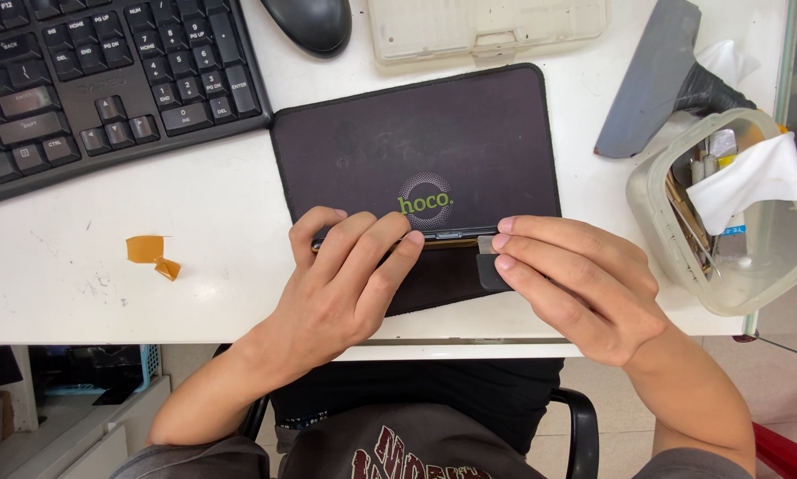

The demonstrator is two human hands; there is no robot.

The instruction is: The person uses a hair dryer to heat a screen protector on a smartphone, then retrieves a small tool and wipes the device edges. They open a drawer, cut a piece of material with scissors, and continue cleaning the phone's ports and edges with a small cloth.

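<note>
Seen from above: a white counter (195, 204) with a dark mat (398, 142) laid on it, probably as a soft, non-slip bed for the work. On the mat's near part, a slim dark phone (447, 237) stood on its long edge, only the thin side showing. Left hand (345, 284) closed over the phone's left half, fingers curled across the top and pressing down, seemingly to keep it from sliding. Right hand (576, 284) pinched shut on a small grey flat pick (490, 266), thumb and forefinger at the phone's right end, the pick touching the edge there as if held against a seam; exact contact hidden by the fingertips.

At the right edge of the counter, a clear plastic tub (771, 275), lidless, holding thin tools stood on end and a crumpled white tissue (749, 182) draped over its rim. Behind it, a grey scraper (651, 84). At the far edge, a shut translucent parts case (487, 27); contents not discernible. Far left, a black keyboard (88, 80) and a mouse (310, 22). Two scraps of amber tape (150, 253) stuck to the counter, well apart from the hands.
</note>
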